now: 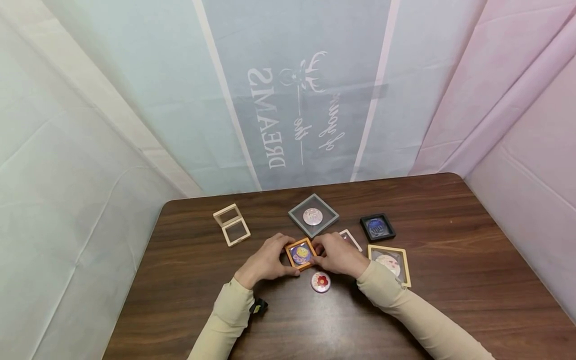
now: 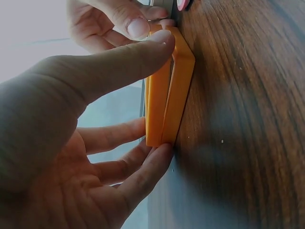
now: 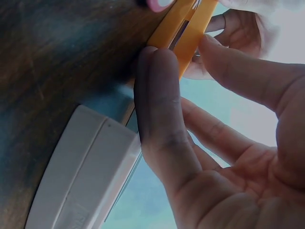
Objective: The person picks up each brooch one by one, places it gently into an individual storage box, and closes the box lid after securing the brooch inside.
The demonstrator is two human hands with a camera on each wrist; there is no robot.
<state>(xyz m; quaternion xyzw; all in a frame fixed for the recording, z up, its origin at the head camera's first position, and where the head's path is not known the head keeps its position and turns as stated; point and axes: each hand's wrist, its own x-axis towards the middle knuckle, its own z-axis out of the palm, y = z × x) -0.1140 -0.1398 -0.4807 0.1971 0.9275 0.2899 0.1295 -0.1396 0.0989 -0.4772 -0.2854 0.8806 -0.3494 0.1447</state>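
Observation:
An orange square display case point(image 1: 301, 254) lies at mid-table, with a blue round badge and a yellow figure behind its clear film. Its two frame halves point(image 2: 174, 90) show a narrow gap in the left wrist view. My left hand point(image 1: 269, 260) grips its left side, thumb at the near edge and fingers at the far side. My right hand point(image 1: 338, 254) pinches the opposite side between thumb and fingers point(image 3: 164, 81). Just in front of the case is a loose round badge point(image 1: 321, 282) with a red flower. A white case point(image 1: 351, 240) is partly hidden behind my right hand.
A beige case point(image 1: 231, 225) stands open at the left. Behind is a grey case point(image 1: 313, 215) with a pale badge. On the right are a black case point(image 1: 377, 227) with a blue badge and a yellow case point(image 1: 390, 265). A small black object point(image 1: 258, 306) lies by my left sleeve.

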